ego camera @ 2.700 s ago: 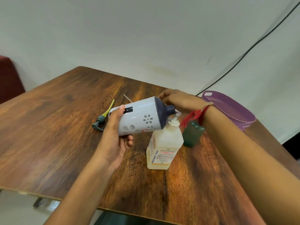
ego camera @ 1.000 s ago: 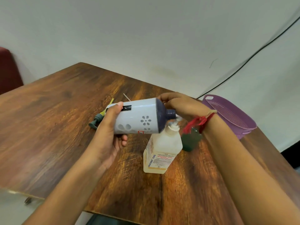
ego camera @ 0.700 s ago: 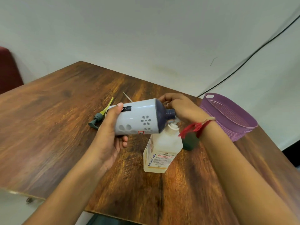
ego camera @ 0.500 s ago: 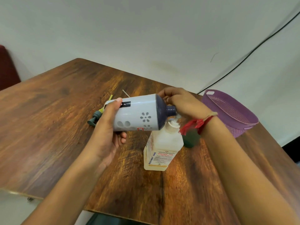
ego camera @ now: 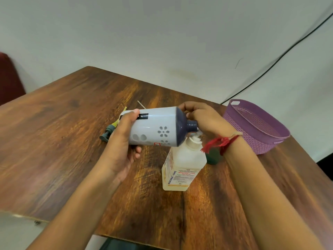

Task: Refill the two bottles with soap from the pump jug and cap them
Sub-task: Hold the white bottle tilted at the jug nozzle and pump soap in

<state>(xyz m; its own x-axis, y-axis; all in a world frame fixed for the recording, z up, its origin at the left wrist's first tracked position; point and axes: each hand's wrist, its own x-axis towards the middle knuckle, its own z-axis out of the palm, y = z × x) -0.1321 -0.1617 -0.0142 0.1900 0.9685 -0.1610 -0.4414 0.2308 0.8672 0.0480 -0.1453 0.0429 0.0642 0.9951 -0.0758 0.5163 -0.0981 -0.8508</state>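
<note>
My left hand [ego camera: 122,147] grips a pale lavender bottle [ego camera: 155,127] with a dark blue shoulder. The bottle lies sideways in the air, its open neck pointing right at the spout of the pump jug [ego camera: 182,168]. The jug is translucent with yellowish soap low inside and stands on the table. My right hand [ego camera: 201,118] curls over the jug's pump head and hides it. A small dark green bottle [ego camera: 213,157] stands behind my right wrist, mostly hidden. A grey-green pump cap with a yellow tube [ego camera: 108,132] lies on the table behind my left hand.
A purple plastic basket [ego camera: 252,134] sits at the table's right edge. The wooden table [ego camera: 54,141] ends close to me, with the floor below. A thin clear tube [ego camera: 141,104] lies behind the bottle. A black cable [ego camera: 270,67] runs down the wall.
Both hands keep their holds, with the bottle's neck staying at the jug's spout. The bottle has levelled out slightly; the rest of the shift is head movement.
</note>
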